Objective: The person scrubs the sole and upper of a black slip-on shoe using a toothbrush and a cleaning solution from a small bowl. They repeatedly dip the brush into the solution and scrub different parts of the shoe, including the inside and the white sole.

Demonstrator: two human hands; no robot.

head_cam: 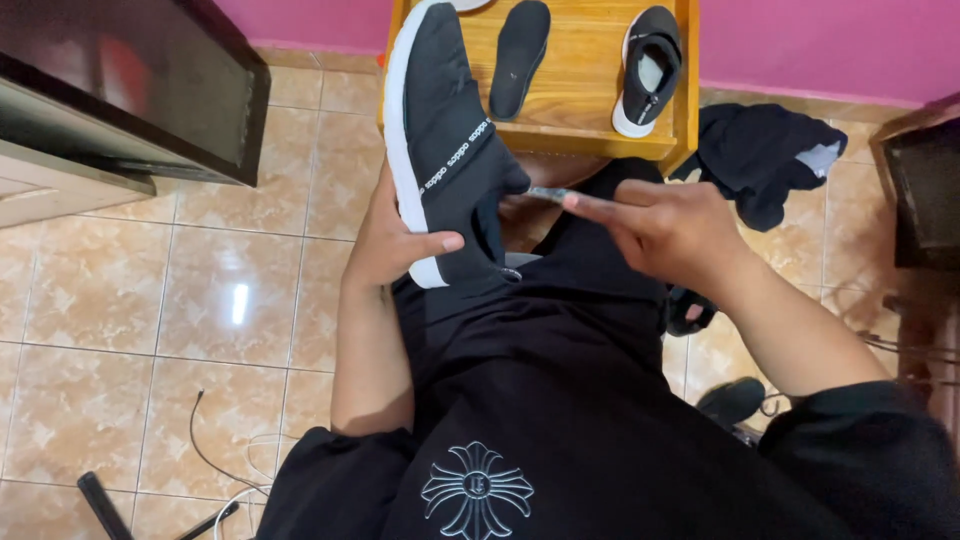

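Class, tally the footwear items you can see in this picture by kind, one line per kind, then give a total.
Black shoes with white soles: 2, one held in the left hand as the held shoe, one as the shoe on the wooden table
Loose black insoles: 1, the insole
Total: 3

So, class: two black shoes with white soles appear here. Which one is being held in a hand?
The larger-looking shoe, gripped at its heel by the left hand. The other shoe rests untouched on the wooden table.
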